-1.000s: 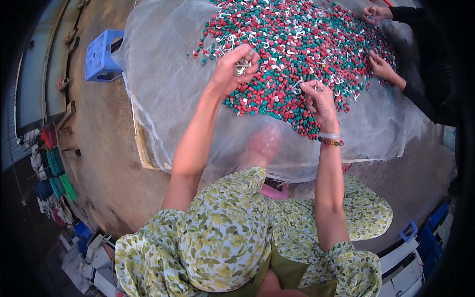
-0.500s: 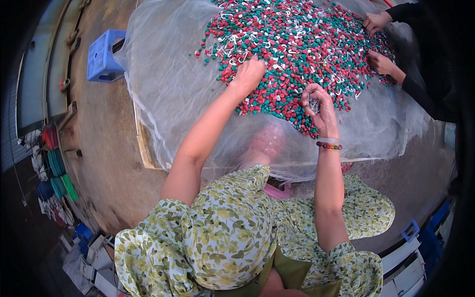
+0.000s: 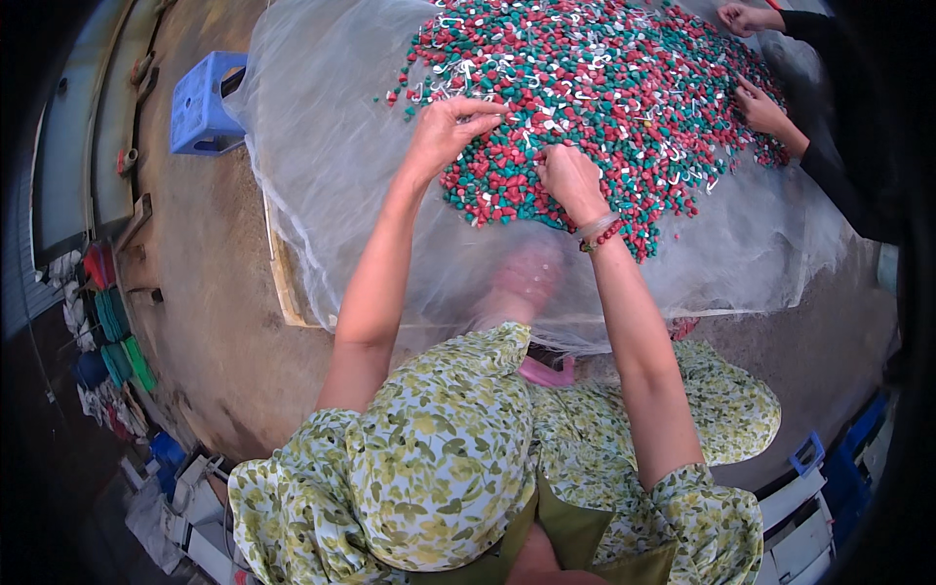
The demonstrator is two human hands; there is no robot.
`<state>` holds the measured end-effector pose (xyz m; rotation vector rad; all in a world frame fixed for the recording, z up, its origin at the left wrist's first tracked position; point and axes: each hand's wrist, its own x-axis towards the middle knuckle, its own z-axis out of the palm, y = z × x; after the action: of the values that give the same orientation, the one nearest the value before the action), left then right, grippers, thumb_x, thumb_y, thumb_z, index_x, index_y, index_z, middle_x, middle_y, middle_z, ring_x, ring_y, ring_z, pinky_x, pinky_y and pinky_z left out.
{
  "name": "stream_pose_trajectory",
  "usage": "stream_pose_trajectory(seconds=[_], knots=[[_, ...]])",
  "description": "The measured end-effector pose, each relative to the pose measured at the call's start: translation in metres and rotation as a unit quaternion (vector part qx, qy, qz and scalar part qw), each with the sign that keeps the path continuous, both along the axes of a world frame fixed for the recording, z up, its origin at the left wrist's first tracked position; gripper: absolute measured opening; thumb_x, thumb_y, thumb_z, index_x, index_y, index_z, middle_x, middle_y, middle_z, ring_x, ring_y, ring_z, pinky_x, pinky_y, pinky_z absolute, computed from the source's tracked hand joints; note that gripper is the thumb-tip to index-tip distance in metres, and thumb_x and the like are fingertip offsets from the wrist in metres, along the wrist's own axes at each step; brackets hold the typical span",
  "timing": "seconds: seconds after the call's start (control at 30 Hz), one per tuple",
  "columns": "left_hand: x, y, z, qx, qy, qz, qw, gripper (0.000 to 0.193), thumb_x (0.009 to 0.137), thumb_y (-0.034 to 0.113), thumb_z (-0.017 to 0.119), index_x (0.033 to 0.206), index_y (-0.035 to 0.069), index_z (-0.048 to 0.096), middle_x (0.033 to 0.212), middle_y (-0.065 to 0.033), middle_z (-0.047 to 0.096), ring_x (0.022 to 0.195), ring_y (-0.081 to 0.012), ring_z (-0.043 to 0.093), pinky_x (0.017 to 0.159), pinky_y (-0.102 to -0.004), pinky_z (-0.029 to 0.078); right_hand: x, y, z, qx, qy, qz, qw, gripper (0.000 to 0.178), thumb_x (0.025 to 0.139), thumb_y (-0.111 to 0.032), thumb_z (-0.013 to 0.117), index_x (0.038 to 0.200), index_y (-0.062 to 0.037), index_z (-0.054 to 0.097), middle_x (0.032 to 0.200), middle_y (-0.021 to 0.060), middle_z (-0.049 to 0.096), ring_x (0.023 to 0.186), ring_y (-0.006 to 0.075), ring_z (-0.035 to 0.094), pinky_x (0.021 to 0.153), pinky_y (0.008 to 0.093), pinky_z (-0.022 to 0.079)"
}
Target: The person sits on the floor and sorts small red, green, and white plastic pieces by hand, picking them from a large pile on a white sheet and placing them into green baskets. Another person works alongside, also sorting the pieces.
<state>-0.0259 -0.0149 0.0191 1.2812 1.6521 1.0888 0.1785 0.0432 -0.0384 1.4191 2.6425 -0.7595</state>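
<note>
A wide pile of small red, green and white plastic pieces (image 3: 546, 88) lies on a sheet of translucent film (image 3: 331, 166); some white ones are hook-shaped. My left hand (image 3: 448, 135) is over the pile's left part, thumb and forefinger pinched together. What sits between those fingertips is too small to make out. Just to its right, my right hand (image 3: 573, 180) is down on the pile's near part with its back upward. Its fingers are curled closed and its palm is hidden. Bracelets (image 3: 599, 234) circle that wrist.
Across the pile at the upper right, a co-worker's two hands (image 3: 765, 109) are at the pile's edge. A blue plastic stool (image 3: 203, 105) stands left of the film. My knee shows through the near film. White and blue items (image 3: 804, 517) lie at lower right.
My right hand has moved up and left and turned over; its palm showed small pale grey pieces before. My left hand has lifted back leftward. One co-worker's hand has moved farther off.
</note>
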Motion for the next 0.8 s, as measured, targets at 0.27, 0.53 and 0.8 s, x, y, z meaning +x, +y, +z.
stream_pose_trajectory(seconds=[0.27,0.53,0.8], knots=[[0.006,0.007,0.022,0.001,-0.479,-0.012,0.878,0.027,0.099,0.03,0.053,0.09,0.004,0.056,0.076,0.0004,0.044,0.056,-0.0028,0.034,0.041,-0.0159,0.024,0.017,0.005,0.004,-0.24,0.281,-0.107,0.923,0.013,0.079,-0.013,0.064,0.084,-0.0012,0.066,0.06,-0.0004,0.058,0.052,0.008,0.053,0.047,0.0261,0.041],[0.021,0.006,0.015,0.012,-0.657,-0.062,0.751,0.03,0.099,0.031,0.046,0.092,0.003,0.052,0.093,-0.0108,0.049,0.067,-0.0116,0.049,0.035,-0.0164,0.039,0.051,0.009,0.041,-0.486,0.454,-0.315,0.677,0.008,0.088,-0.01,0.062,0.094,-0.0046,0.062,0.063,-0.006,0.047,0.048,0.0023,0.04,0.036,0.0173,0.024],[0.05,0.015,-0.009,-0.088,-0.628,-0.026,0.773,0.016,0.092,0.022,0.05,0.084,0.008,0.052,0.088,-0.0098,0.061,0.067,-0.0165,0.059,0.04,-0.0229,0.042,0.07,0.003,0.045,-0.451,0.469,-0.331,0.684,0.012,0.09,-0.015,0.064,0.098,-0.0055,0.062,0.063,-0.0058,0.048,0.048,0.0023,0.04,0.038,0.0184,0.025]])
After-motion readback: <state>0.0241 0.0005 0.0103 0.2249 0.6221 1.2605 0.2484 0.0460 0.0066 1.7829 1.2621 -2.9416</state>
